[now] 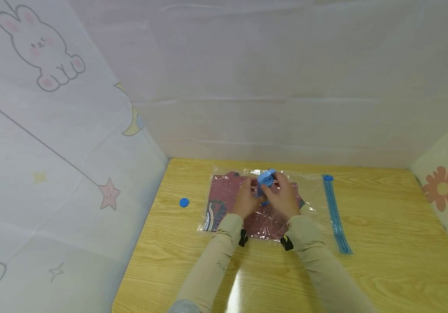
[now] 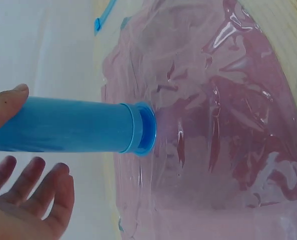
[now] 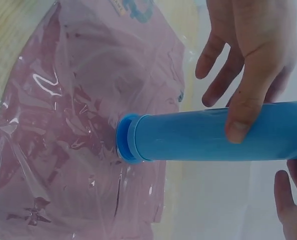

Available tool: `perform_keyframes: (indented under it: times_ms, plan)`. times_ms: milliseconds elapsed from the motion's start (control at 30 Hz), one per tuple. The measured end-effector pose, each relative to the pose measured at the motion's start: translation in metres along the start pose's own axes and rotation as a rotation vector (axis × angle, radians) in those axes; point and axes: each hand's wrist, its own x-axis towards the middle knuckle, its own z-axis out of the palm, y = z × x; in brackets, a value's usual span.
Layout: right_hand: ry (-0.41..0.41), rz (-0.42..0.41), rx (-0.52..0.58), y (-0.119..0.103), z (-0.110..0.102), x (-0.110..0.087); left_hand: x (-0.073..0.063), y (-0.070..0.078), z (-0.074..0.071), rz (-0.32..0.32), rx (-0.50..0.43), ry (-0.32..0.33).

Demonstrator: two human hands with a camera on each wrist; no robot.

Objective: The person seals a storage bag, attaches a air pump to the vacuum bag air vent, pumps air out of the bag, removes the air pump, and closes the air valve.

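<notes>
A clear plastic storage bag with folded pinkish-red clothing inside lies flat on the table. Upright over it stands a blue hand pump, its flared lower end right at the bag's surface. My left hand pinches the pump's barrel; in the right wrist view its thumb lies along the side while the other fingers hang loosely apart. Higher up, my right hand grips the pump's top end, fingers at the light blue handle. The right palm is mostly out of the wrist views.
Left of the bag lies a small round blue cap. The bag's blue zip strip with its slider runs along the right side. Wood-grain table surrounds it, and pale printed sheets enclose the back and sides.
</notes>
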Motion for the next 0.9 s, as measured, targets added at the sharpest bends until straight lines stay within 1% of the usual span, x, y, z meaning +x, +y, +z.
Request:
perform_keyframes:
  times_ms: [67, 167, 267, 433, 567, 800, 900]
  plan:
    - [-0.026, 0.018, 0.037, 0.0, -0.0016, 0.0003, -0.0005, 0.0012, -0.0019, 0.006, -0.001, -0.015]
    - [-0.072, 0.071, 0.106, -0.0017, -0.0037, 0.0003, -0.0011, 0.0036, -0.004, 0.015, 0.015, -0.029]
    - [-0.093, 0.105, 0.163, -0.0033, -0.0049, 0.0002, -0.0016, 0.0056, -0.0045, 0.015, 0.022, -0.038]
    - [-0.104, 0.108, 0.172, -0.0032, -0.0053, 0.0002, -0.003, 0.0073, -0.0035, -0.005, 0.015, -0.051]
    - [-0.115, 0.118, 0.18, -0.002, -0.0048, 0.0001, -0.0037, 0.0076, -0.002, -0.015, 0.033, -0.048]
    - [-0.135, 0.165, 0.213, -0.0016, -0.0028, -0.0005, -0.0042, 0.0078, -0.0015, -0.024, 0.036, -0.051]
    - [-0.133, 0.182, 0.229, -0.0014, -0.0022, -0.0014, -0.0041, 0.0086, -0.0023, -0.015, 0.044, -0.05]
